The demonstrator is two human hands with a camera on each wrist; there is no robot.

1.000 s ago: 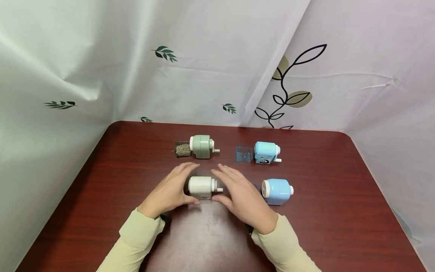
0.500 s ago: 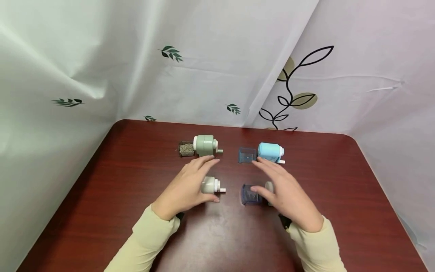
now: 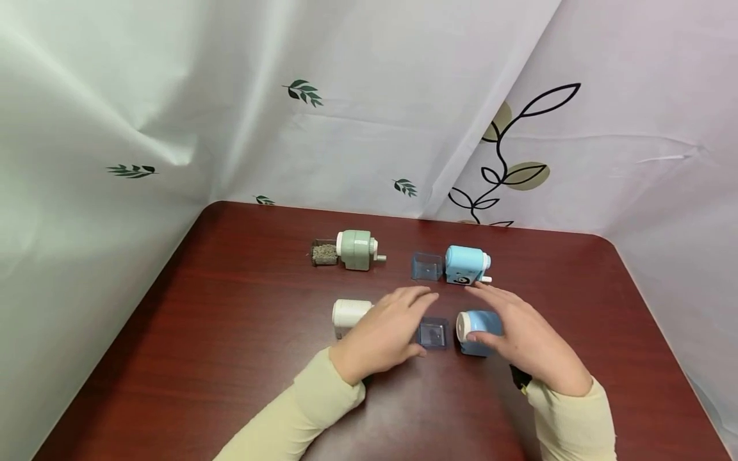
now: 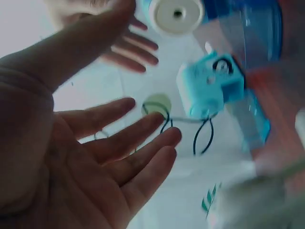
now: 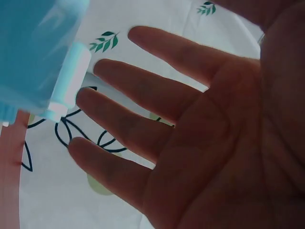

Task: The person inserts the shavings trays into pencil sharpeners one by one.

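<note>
Left fingers (image 3: 412,302) shifted rightward, right fingers (image 3: 498,298) partly hiding blue sharpener (image 3: 483,321), all loosely spread, holding nothing.

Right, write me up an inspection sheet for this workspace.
Surface: dark red table, light reflecting.
Job's things: white sharpener, green sharpener, light-blue sharpener, blue sharpener; rear blue bin, front blue bin, bin of shavings.
Clutter: nothing seen.
Left hand: open, holding nothing, partly hiding the white sharpener.
Right hand: open, at the blue sharpener; contact unclear.
Cables: nothing seen.
Surroundings: creased white sheeting, leaf-printed.
</note>
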